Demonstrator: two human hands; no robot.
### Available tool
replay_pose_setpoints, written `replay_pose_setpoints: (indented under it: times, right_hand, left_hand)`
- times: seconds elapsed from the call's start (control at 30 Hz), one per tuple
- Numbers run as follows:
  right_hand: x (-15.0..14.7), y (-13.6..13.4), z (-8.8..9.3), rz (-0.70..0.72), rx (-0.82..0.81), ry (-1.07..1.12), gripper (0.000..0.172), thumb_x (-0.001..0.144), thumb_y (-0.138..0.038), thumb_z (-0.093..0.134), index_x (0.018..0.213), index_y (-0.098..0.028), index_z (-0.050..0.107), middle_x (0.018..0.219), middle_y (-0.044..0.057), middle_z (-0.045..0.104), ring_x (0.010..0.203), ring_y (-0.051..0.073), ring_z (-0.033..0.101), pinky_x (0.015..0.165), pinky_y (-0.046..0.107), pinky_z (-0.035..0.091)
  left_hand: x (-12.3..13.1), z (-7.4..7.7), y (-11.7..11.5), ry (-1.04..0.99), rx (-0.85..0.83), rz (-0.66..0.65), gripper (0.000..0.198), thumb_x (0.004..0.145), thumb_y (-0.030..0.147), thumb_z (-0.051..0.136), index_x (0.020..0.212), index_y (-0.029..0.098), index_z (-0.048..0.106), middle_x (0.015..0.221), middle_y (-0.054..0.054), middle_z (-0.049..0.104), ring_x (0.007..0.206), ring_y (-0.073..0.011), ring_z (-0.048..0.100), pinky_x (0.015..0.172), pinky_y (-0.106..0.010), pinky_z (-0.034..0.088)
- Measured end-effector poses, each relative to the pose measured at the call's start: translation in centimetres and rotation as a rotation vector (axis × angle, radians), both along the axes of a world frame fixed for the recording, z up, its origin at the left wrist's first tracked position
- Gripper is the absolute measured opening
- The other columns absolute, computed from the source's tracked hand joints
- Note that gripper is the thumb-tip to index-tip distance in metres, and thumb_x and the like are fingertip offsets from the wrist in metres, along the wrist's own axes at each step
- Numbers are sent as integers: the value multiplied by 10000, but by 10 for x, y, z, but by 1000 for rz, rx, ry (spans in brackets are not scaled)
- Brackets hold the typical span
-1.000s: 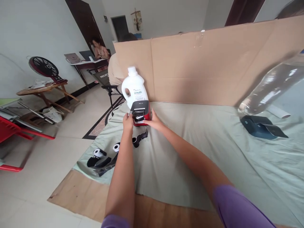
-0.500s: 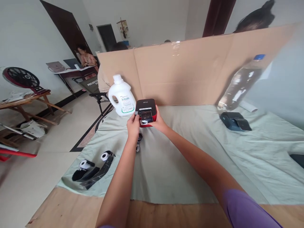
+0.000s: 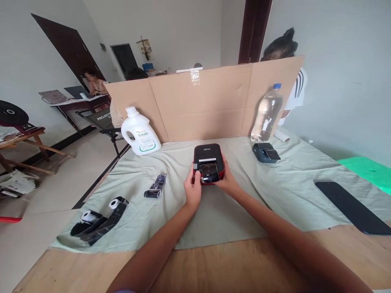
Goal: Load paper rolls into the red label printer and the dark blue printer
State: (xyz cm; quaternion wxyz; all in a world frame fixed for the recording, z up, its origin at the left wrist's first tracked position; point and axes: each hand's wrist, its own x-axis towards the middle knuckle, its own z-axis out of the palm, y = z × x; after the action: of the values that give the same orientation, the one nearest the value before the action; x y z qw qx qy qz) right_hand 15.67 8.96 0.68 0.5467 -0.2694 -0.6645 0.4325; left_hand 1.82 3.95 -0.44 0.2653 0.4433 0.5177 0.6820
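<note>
A black-and-red label printer [image 3: 207,153], with a glossy black strip at its front slot, is held between both my hands at the middle of the cloth. My left hand [image 3: 193,190] grips its left side, thumb up on the front corner near a grey tab. Around the right side and front corner wraps my right hand [image 3: 229,181], its fingers partly hidden behind the casing. Left of the printer lies a small black roll with a loose strip [image 3: 155,187]. Farther left are two white-cored black rolls [image 3: 113,203] with their strips unrolled. Whether the printer touches the cloth, I cannot tell.
A white jug [image 3: 141,136] stands at the back left before a cardboard screen [image 3: 204,110]. Back right are a clear water bottle [image 3: 266,116] and a dark blue printer [image 3: 263,153]. A black flat slab [image 3: 351,205] lies at the right. People sit beyond the screen.
My hands have carried the printer rightward, away from the white jug. The view has turned right, and the small black roll that my left arm partly covered now shows fully.
</note>
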Motion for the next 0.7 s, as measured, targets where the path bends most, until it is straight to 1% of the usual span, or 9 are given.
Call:
replay_pose_setpoints:
  times: [0.1, 0.2, 0.27, 0.37, 0.43, 0.53, 0.6, 0.63, 0.7]
  right_hand:
    - [7, -5, -8, -40, -58, -50, 1095, 668, -402, 852, 1567, -292, 236, 1608, 117, 363, 1475, 344, 386, 1255, 553, 266]
    - [8, -2, -14, -55, -85, -79, 1108, 649, -414, 848, 1564, -308, 231, 1625, 107, 332, 1504, 349, 334, 1275, 525, 230]
    - [7, -1, -18, -72, -77, -83, 1094, 654, -419, 839, 1561, -319, 236, 1635, 99, 315, 1523, 335, 300, 1282, 491, 225]
    - [7, 0, -20, -76, -84, -90, 1110, 668, -432, 830, 1574, -306, 201, 1634, 112, 322, 1516, 330, 319, 1272, 490, 263]
    - [8, -2, -19, -76, -92, -103, 1128, 675, -428, 831, 1584, -282, 181, 1630, 128, 331, 1505, 342, 339, 1263, 518, 278]
    - [9, -4, -17, -73, -98, -116, 1117, 677, -417, 847, 1583, -308, 203, 1595, 109, 397, 1473, 360, 392, 1241, 576, 306]
    - [10, -5, -16, -66, -121, -114, 1119, 668, -418, 866, 1578, -361, 216, 1556, 81, 455, 1434, 367, 450, 1212, 616, 345]
    - [11, -5, -15, -69, -134, -115, 1118, 665, -419, 873, 1574, -383, 224, 1548, 72, 465, 1420, 371, 466, 1200, 631, 359]
    - [11, -6, -15, -80, -151, -115, 1100, 671, -418, 874, 1569, -412, 239, 1553, 59, 456, 1412, 375, 473, 1188, 648, 373]
  left_hand:
    - [4, -7, -2, 6, -34, -27, 609, 963, 546, 518, 1483, 230, 532, 1464, -51, 594, 1395, -250, 521, 1192, -371, 413]
    - [4, -7, -3, -8, -42, -50, 611, 961, 545, 528, 1487, 234, 527, 1478, -50, 581, 1382, -246, 535, 1191, -376, 416]
    - [4, -8, -2, -2, -35, -54, 597, 962, 536, 533, 1478, 234, 539, 1496, -47, 563, 1407, -247, 508, 1205, -376, 397]
    - [2, -7, 0, 26, -15, -68, 557, 969, 502, 534, 1457, 236, 565, 1504, -38, 555, 1439, -240, 469, 1222, -366, 365]
    - [-7, -3, 2, 59, -11, -89, 510, 985, 475, 499, 1414, 222, 610, 1473, -46, 586, 1406, -237, 509, 1201, -363, 387]
    - [-42, 11, -2, 262, -96, -77, 450, 995, 451, 442, 1228, 207, 740, 1275, -76, 721, 1236, -260, 642, 1113, -384, 461]
    - [-77, 22, -13, 564, -238, 21, 385, 959, 443, 506, 1143, 235, 773, 1163, -82, 760, 1161, -288, 667, 1091, -404, 457]
    - [-96, 27, -21, 738, -314, 113, 368, 918, 441, 571, 1170, 248, 759, 1202, -93, 742, 1213, -309, 630, 1118, -418, 422]
    - [-132, 34, -39, 993, -487, 302, 493, 835, 456, 671, 1290, 267, 689, 1382, -116, 640, 1365, -359, 493, 1153, -464, 361]
